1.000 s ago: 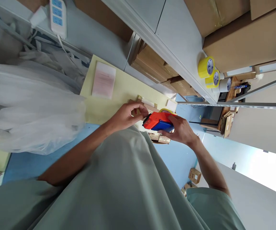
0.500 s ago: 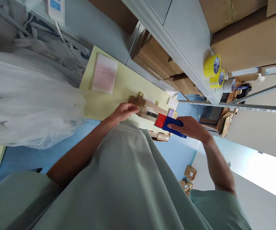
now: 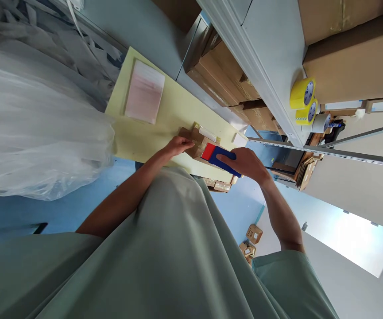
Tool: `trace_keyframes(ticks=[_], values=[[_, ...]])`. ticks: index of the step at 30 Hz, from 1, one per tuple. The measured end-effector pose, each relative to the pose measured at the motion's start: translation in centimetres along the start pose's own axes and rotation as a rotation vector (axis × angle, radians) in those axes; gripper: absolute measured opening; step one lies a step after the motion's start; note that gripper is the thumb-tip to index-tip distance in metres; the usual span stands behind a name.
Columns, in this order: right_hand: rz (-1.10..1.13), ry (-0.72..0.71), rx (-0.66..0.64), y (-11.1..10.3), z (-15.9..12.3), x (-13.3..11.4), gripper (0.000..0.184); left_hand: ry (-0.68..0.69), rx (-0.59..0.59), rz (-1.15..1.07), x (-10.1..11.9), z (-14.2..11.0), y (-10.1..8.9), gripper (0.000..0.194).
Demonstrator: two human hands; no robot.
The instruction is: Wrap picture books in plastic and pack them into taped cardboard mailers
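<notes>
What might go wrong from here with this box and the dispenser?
The left hand is near the red end of the tape dispenser, so a slip might catch its fingers. The cardboard box lies close to the near side of the yellow table; a hard push could shift it off.

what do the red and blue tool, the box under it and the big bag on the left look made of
Red and blue tool: probably plastic; solid, bright colours.
Box: brown cardboard, with shiny patches that look like clear tape.
Big bag: thin plastic film, apparently; whitish, see-through, glossy creases.
</notes>
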State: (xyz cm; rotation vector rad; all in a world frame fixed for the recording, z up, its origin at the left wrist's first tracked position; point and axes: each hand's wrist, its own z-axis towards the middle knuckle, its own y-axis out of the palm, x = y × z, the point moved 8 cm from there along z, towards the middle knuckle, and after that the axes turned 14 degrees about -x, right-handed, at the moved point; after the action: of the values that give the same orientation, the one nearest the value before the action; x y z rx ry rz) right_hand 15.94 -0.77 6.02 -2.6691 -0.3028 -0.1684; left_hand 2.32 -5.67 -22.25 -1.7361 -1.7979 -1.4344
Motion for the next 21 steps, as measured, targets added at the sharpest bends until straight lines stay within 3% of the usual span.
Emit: trace_keyframes(ticks=[3, 8, 16, 21], values=[[-0.003, 0.015, -0.024, -0.2, 0.3, -0.4, 0.07, -0.058, -0.038, 0.089, -0.7, 1.2, 0.5, 0.039], [-0.025, 0.061, -0.068, 0.1, 0.9, -0.8, 0.067, -0.045, -0.016, 0.188, -1.5, 2.3, 0.9, 0.04], [-0.081, 0.078, -0.063, 0.2, 1.4, -1.2, 0.069, -0.005, 0.163, 0.33, -1.7, 1.6, 0.8, 0.028], [-0.079, 0.099, -0.071, 0.4, 1.6, -1.1, 0.068, -0.013, 0.238, 0.347, -2.6, 1.6, 1.0, 0.043]])
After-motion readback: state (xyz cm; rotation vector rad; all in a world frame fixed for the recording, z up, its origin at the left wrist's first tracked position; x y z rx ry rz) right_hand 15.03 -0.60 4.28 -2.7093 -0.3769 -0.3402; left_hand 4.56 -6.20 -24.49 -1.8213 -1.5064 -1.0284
